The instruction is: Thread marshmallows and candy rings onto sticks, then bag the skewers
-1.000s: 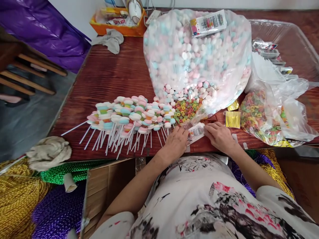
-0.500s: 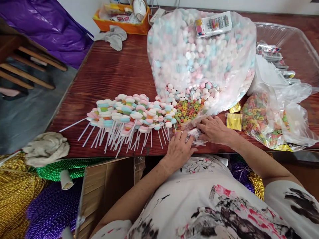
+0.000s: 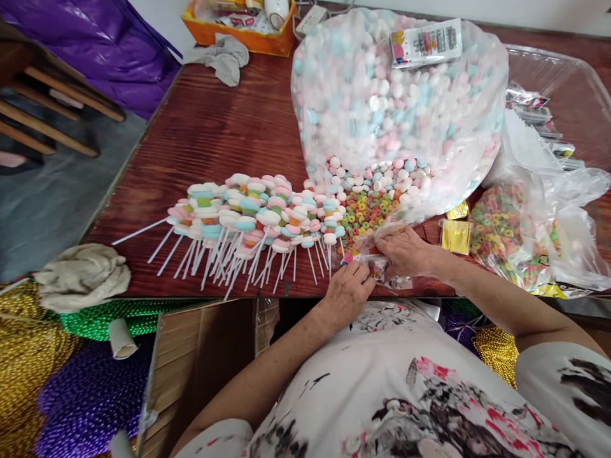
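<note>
At the table's front edge lies a clear plastic bag (image 3: 380,271) with coloured print. My left hand (image 3: 347,291) grips its left end with curled fingers. From the right, my right hand (image 3: 407,254) presses its closed fingers onto the same bag, partly hiding it. Just beyond my hands is a pile of ring-shaped gummy candies (image 3: 365,213), with loose pastel marshmallows (image 3: 382,175) behind it. To the left, many candy skewers of marshmallows and gummies on white sticks (image 3: 252,213) are heaped together, sticks toward me.
A big bag of marshmallows (image 3: 396,95) fills the back, with a printed packet (image 3: 426,43) on top. Gold twist ties (image 3: 455,236) and a bag of gummy rings (image 3: 501,222) are at right. A crumpled cloth (image 3: 83,277) sits at the left corner; an orange box (image 3: 238,35) stands behind.
The bag between my hands has shifted slightly right and shows more of its coloured print. My left hand has moved slightly down, its fingers more curled. The camera view has shifted a little.
</note>
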{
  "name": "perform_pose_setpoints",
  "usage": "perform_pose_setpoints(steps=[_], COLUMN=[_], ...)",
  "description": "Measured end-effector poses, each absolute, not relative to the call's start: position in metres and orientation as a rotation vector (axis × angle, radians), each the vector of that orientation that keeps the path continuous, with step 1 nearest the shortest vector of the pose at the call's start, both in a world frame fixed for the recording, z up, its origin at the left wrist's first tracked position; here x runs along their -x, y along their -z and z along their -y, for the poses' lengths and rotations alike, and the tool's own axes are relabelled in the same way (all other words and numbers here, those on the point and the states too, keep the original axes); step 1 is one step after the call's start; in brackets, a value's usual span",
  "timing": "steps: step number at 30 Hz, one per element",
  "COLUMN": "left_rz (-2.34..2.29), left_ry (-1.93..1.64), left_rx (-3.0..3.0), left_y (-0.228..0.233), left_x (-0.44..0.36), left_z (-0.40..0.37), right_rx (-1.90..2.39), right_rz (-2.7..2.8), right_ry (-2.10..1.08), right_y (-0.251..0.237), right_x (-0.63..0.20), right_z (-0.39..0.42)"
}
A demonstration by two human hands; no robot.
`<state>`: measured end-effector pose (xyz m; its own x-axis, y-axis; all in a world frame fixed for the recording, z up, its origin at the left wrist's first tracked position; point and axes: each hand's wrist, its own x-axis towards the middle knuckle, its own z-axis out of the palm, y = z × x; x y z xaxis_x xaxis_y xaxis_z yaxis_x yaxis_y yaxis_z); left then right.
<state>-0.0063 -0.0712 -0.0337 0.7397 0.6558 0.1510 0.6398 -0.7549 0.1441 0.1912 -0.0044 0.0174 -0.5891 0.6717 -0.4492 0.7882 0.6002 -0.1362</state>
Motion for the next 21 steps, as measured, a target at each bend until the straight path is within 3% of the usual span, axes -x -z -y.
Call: perform_pose_setpoints(steps=[17,21], left_rz=[-1.111,-1.048], left_ry=[-0.327,-0.522], left_rx=[-2.826,-2.789], left_y=[0.04,0.042], left_x=[0.003,0.011], left_z=[0.08,0.084], right_rx=[-1.073,-1.09], right_rz=[-2.419,-2.471], right_ry=[0.666,0.904], right_y=[-0.02,-0.024], right_x=[-0.169,-0.185], right_z=[0.013,0.013])
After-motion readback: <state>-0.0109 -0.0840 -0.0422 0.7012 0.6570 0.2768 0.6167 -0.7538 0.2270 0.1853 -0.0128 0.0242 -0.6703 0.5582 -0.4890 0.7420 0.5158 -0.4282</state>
